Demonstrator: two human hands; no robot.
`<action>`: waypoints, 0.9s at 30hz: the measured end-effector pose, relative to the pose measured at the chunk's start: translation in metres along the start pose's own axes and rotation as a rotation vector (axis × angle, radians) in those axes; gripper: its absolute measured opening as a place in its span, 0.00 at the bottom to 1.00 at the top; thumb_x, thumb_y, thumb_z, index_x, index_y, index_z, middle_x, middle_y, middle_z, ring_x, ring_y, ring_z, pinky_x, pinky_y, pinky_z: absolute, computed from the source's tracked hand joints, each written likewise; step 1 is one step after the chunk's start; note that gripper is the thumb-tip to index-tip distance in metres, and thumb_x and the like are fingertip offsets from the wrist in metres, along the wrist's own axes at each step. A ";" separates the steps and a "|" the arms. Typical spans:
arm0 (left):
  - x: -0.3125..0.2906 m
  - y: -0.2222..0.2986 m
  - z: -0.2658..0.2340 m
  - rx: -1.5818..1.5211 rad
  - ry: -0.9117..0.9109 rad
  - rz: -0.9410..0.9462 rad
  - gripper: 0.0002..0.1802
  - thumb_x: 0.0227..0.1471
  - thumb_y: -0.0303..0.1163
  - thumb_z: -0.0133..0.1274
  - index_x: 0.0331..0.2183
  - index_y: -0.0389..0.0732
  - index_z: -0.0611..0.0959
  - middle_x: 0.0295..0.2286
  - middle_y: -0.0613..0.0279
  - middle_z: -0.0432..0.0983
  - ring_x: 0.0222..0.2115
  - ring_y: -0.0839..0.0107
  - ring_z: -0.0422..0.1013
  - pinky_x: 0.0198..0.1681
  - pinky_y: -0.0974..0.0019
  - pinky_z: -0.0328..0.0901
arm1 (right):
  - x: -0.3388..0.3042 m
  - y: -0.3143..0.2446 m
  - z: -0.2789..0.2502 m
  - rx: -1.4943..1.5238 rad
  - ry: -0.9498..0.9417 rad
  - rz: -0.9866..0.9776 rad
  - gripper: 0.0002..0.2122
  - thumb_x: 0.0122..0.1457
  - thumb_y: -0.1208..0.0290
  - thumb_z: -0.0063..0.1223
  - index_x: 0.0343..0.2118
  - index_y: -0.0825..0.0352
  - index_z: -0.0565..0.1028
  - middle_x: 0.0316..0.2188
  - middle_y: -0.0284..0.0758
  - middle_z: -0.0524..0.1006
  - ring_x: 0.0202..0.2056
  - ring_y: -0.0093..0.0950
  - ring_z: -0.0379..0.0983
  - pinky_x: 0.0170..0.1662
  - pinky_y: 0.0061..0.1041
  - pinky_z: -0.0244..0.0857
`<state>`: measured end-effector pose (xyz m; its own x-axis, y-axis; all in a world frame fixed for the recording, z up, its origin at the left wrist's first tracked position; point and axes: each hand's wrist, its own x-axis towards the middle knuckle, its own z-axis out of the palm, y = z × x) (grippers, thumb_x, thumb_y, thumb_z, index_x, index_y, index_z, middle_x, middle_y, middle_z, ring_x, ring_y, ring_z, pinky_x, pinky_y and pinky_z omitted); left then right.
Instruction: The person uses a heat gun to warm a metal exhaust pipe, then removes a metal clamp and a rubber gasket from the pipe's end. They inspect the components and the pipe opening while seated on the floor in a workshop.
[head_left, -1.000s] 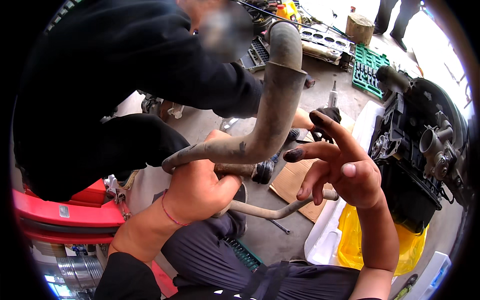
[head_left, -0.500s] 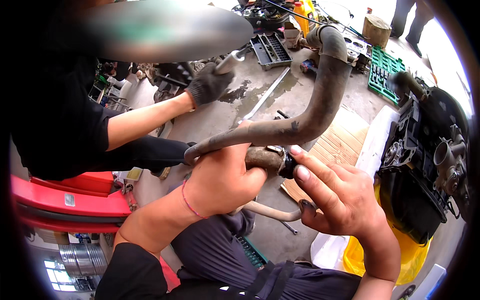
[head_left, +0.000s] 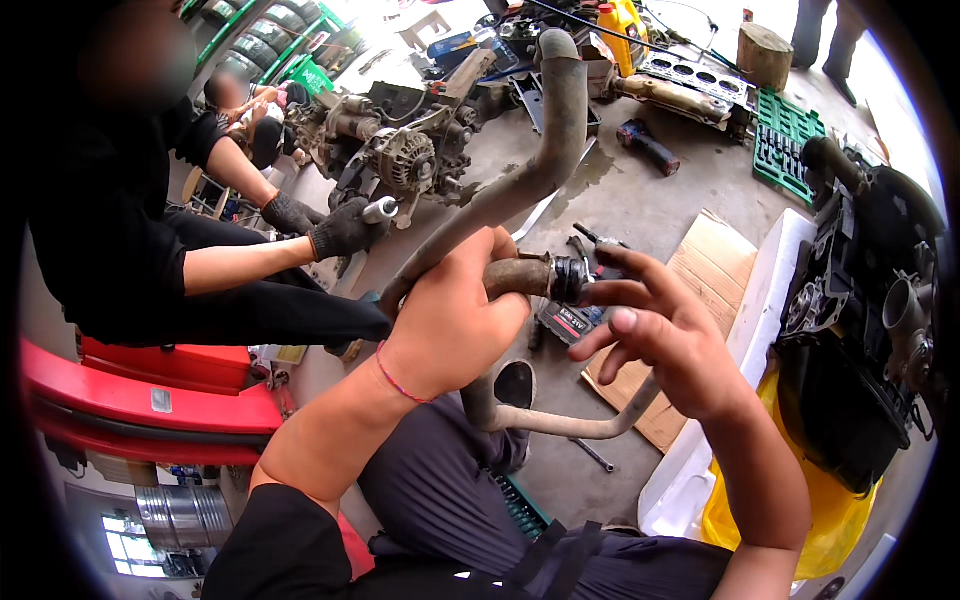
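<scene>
My left hand [head_left: 445, 325] is closed around a dusty, grey-brown bent hose [head_left: 545, 150], whose thick upper arm rises toward the far side. A short stub [head_left: 520, 277] of it sticks out to the right past my left thumb, ending in a black end piece [head_left: 569, 280] with what looks like a clamp. Just right of that end, my right hand [head_left: 675, 345] has its fingers spread and grips nothing; whether a fingertip touches the black piece I cannot tell. A thinner bent pipe [head_left: 570, 425] hangs below my hands; where it joins the hose is hidden.
At left, a co-worker's gloved hand [head_left: 345, 228] holds a silver tool beside an engine [head_left: 400, 150]. Right stand a dark engine part [head_left: 850, 300] and a white foam tray [head_left: 755, 290]. Cardboard [head_left: 710, 265], a cordless tool [head_left: 648, 147] and a green socket case [head_left: 785, 145] lie on the floor.
My right fingers have come away from the black end and spread apart. The hose's upper arm has swung left. The co-worker's gloved hand has dropped lower, and the view has shifted.
</scene>
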<state>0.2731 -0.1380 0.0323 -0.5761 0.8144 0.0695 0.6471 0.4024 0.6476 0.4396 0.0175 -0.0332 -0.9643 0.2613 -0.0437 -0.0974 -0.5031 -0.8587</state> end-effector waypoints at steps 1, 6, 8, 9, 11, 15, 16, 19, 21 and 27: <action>-0.001 0.002 -0.001 0.013 -0.024 -0.030 0.16 0.45 0.23 0.54 0.40 0.34 0.75 0.28 0.50 0.73 0.29 0.58 0.74 0.35 0.58 0.68 | 0.006 0.002 0.004 0.119 -0.005 0.046 0.31 0.63 0.62 0.53 0.65 0.72 0.58 0.48 0.46 0.74 0.38 0.36 0.81 0.32 0.29 0.76; -0.007 0.005 0.008 0.083 0.034 0.209 0.15 0.43 0.21 0.55 0.38 0.34 0.78 0.27 0.57 0.73 0.28 0.67 0.71 0.33 0.63 0.66 | 0.017 -0.006 0.000 0.331 -0.091 0.225 0.24 0.66 0.55 0.50 0.57 0.68 0.65 0.33 0.41 0.76 0.27 0.30 0.79 0.28 0.30 0.75; -0.009 0.006 0.010 0.112 -0.003 0.233 0.16 0.43 0.21 0.55 0.39 0.34 0.79 0.27 0.56 0.75 0.28 0.64 0.74 0.33 0.61 0.67 | 0.016 -0.001 -0.003 0.383 -0.096 0.298 0.22 0.66 0.52 0.49 0.53 0.67 0.68 0.29 0.39 0.77 0.24 0.28 0.77 0.27 0.31 0.75; -0.009 0.000 0.010 0.110 -0.065 0.177 0.18 0.43 0.21 0.54 0.41 0.35 0.80 0.29 0.54 0.77 0.29 0.60 0.76 0.33 0.60 0.69 | 0.015 0.000 -0.002 0.410 -0.102 0.323 0.21 0.66 0.51 0.50 0.49 0.66 0.69 0.28 0.39 0.76 0.22 0.27 0.76 0.26 0.32 0.75; -0.008 -0.005 0.011 0.161 -0.063 0.249 0.22 0.45 0.23 0.53 0.46 0.33 0.76 0.28 0.50 0.76 0.27 0.56 0.76 0.32 0.58 0.69 | 0.014 0.003 -0.003 0.451 -0.135 0.365 0.22 0.66 0.52 0.49 0.52 0.66 0.68 0.29 0.39 0.76 0.22 0.27 0.75 0.25 0.30 0.75; -0.009 -0.004 0.004 0.100 -0.066 0.205 0.16 0.46 0.23 0.55 0.41 0.36 0.78 0.27 0.55 0.76 0.27 0.62 0.76 0.31 0.62 0.68 | 0.011 -0.008 -0.005 0.069 0.073 0.387 0.24 0.68 0.55 0.48 0.58 0.68 0.65 0.32 0.38 0.75 0.24 0.24 0.75 0.26 0.23 0.72; -0.012 -0.003 0.003 0.050 -0.068 0.232 0.16 0.46 0.23 0.56 0.40 0.37 0.77 0.26 0.54 0.76 0.27 0.61 0.76 0.30 0.61 0.68 | 0.011 -0.007 -0.009 -0.087 0.123 0.264 0.24 0.68 0.57 0.48 0.60 0.68 0.64 0.34 0.39 0.75 0.25 0.24 0.75 0.26 0.21 0.71; -0.036 0.000 0.011 0.062 -0.099 0.305 0.16 0.46 0.26 0.60 0.38 0.37 0.74 0.25 0.54 0.75 0.25 0.56 0.76 0.27 0.58 0.68 | 0.018 0.012 -0.034 -0.318 0.219 -0.085 0.24 0.67 0.67 0.46 0.63 0.70 0.61 0.47 0.43 0.74 0.31 0.23 0.74 0.29 0.17 0.69; -0.053 0.008 0.015 0.144 -0.150 0.385 0.20 0.44 0.26 0.63 0.39 0.38 0.72 0.24 0.53 0.74 0.24 0.49 0.75 0.24 0.55 0.68 | 0.032 0.019 -0.036 -0.259 0.196 -0.024 0.26 0.65 0.72 0.45 0.66 0.70 0.59 0.54 0.47 0.70 0.36 0.25 0.77 0.32 0.22 0.71; -0.062 0.006 0.014 0.209 -0.197 0.317 0.13 0.47 0.25 0.55 0.36 0.37 0.70 0.24 0.56 0.71 0.22 0.54 0.74 0.20 0.56 0.67 | 0.075 0.060 -0.016 -0.076 0.031 -0.035 0.35 0.61 0.78 0.47 0.71 0.68 0.48 0.64 0.53 0.62 0.44 0.30 0.78 0.34 0.20 0.73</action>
<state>0.3197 -0.1807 0.0209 -0.2395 0.9675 0.0812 0.8759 0.1792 0.4480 0.3652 0.0200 -0.0961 -0.9523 0.3039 -0.0281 -0.1105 -0.4292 -0.8964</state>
